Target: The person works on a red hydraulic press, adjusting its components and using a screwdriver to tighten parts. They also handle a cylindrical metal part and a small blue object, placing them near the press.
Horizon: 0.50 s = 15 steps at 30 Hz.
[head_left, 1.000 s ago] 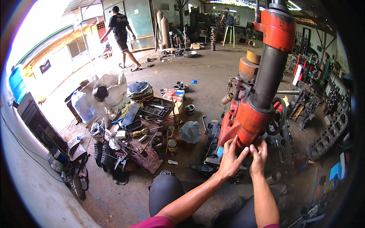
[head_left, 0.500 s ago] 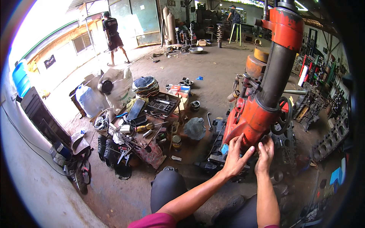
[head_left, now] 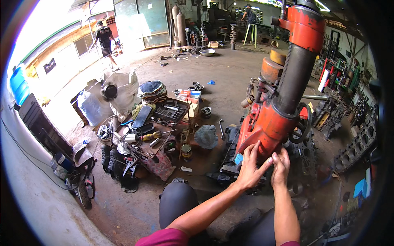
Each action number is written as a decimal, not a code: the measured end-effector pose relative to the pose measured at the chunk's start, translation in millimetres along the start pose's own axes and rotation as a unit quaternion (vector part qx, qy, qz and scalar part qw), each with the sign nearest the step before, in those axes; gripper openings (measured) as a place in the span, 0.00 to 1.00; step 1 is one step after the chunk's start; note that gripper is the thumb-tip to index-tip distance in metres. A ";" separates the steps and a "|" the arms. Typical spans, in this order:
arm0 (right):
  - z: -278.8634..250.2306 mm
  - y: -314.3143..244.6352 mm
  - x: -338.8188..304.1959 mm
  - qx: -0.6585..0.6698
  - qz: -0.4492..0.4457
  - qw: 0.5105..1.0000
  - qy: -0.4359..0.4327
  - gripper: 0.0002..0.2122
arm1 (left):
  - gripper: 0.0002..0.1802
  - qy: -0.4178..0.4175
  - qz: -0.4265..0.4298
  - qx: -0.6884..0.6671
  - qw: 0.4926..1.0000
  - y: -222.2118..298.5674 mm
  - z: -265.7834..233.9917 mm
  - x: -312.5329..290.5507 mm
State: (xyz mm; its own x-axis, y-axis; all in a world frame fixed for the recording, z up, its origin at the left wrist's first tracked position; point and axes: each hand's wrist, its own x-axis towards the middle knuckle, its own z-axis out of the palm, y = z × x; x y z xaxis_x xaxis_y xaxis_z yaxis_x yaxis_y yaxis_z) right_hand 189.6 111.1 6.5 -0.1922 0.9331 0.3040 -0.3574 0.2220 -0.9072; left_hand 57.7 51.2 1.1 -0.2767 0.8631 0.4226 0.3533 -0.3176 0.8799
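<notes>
A red boring machine (head_left: pixel 269 123) with a thick dark column stands before me, on top of a dark engine block (head_left: pixel 230 162). My left hand (head_left: pixel 249 169) is at its lower front, fingers pointing up against the red casting and thumb stretched toward the right hand. My right hand (head_left: pixel 280 168) cups the lower end from the right, its fingers curled in and partly hidden. What lies between the two palms does not show. A small light-blue piece (head_left: pixel 239 159) sits by the left fingers. On the machine's right side is a dark handwheel (head_left: pixel 301 123).
A low table (head_left: pixel 166 149) at left bears a screwdriver (head_left: pixel 152 135), a phone (head_left: pixel 142 116) and a socket tray (head_left: pixel 174 110). A wrench (head_left: pixel 221 128) and a plastic bag (head_left: pixel 206 137) lie on the floor. Engine blocks (head_left: pixel 357 147) stand right. One person (head_left: pixel 105 39) walks far left; another (head_left: pixel 249 16) is at the back.
The view has shifted slightly, so the scene sits a little further left. My hands stay at the machine's lower end, the right fingers slightly more curled. The far-left person has walked further left.
</notes>
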 end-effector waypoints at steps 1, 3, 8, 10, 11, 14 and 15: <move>0.3 1.2 1.2 -0.014 -0.017 0.999 0.024 0.28 | 0.47 0.002 0.000 -0.029 1.000 -0.1 -0.9 -0.1; 1.5 3.5 2.4 -0.037 -0.046 0.996 0.074 0.29 | 0.48 -0.002 0.006 -0.025 1.000 -0.4 -1.6 0.2; 0.1 -0.1 2.9 0.014 -0.019 0.999 -0.029 0.28 | 0.46 -0.001 0.025 -0.013 1.000 -2.8 -2.5 0.7; 0.3 -2.3 1.5 -0.008 0.000 1.000 -0.028 0.26 | 0.44 0.002 0.013 -0.022 1.000 -3.4 -2.3 1.0; 0.0 -3.9 1.2 0.004 -0.002 0.999 -0.042 0.25 | 0.44 0.008 0.012 -0.024 1.000 -3.6 -1.9 1.3; -2.0 -8.6 1.7 0.005 0.023 0.999 -0.035 0.25 | 0.44 0.053 -0.008 -0.048 0.997 -3.4 -0.1 2.9; -2.4 -9.4 1.5 -0.007 0.030 0.999 -0.032 0.25 | 0.44 0.071 -0.010 -0.044 0.996 -3.1 0.8 3.6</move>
State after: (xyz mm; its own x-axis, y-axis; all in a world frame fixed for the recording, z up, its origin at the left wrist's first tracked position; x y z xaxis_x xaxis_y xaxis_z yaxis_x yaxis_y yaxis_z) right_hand 194.9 111.1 14.8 -0.2700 0.9251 0.2671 -0.3306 0.1715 -0.9281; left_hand 56.2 55.6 -0.3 -0.4083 0.8077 0.4253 0.2679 -0.3394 0.9017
